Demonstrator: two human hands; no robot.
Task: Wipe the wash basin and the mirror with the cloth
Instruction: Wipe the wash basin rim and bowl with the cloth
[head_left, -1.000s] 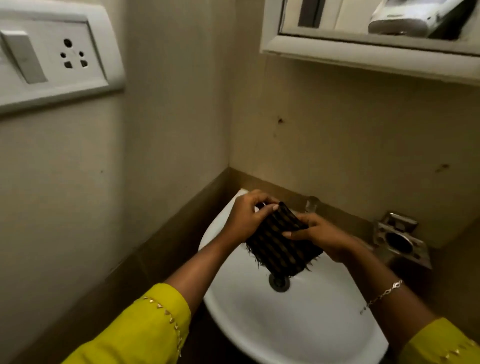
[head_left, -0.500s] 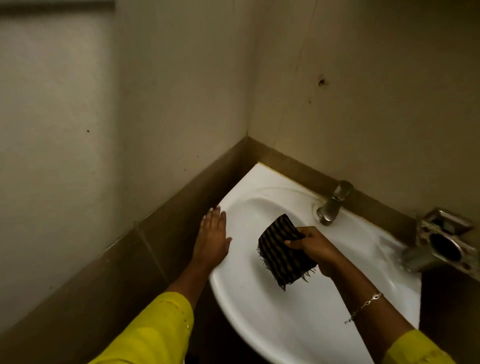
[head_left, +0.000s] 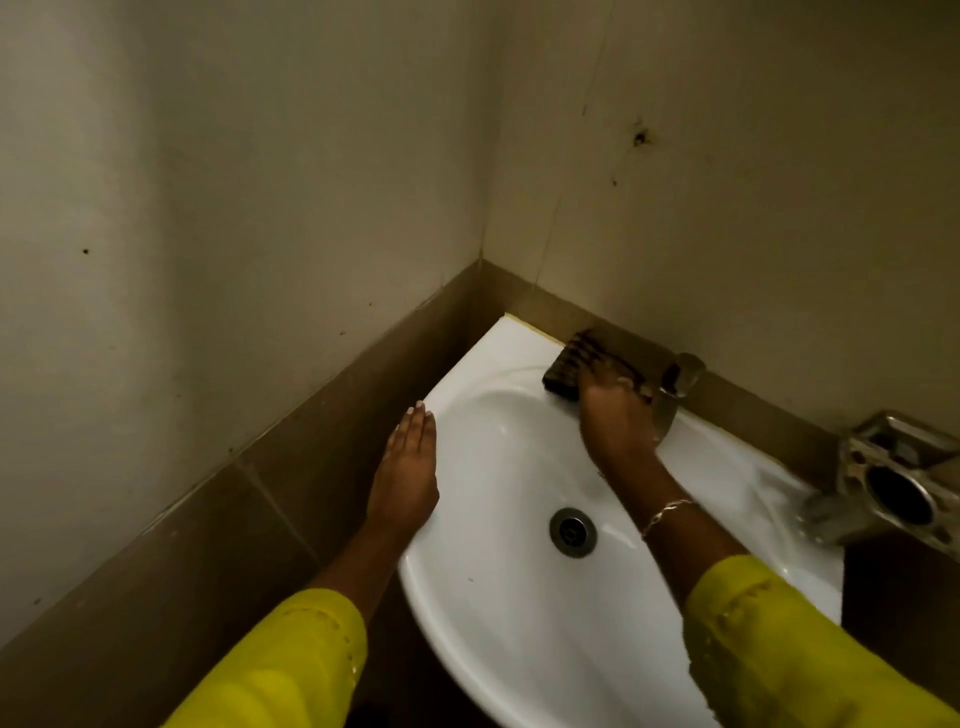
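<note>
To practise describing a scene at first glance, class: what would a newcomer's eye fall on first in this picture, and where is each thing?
The white wash basin fills the corner at lower centre, bright against dull walls. At its back rim, beside the tap, the right hand presses a dark cloth flat. The left hand lies flat on the basin's left edge, and yellow sleeves frame the bottom.

Dim corner, two cream walls (head_left: 260, 182), brown tile band (head_left: 311, 431) along the base, dark spot (head_left: 640, 138) at right
</note>
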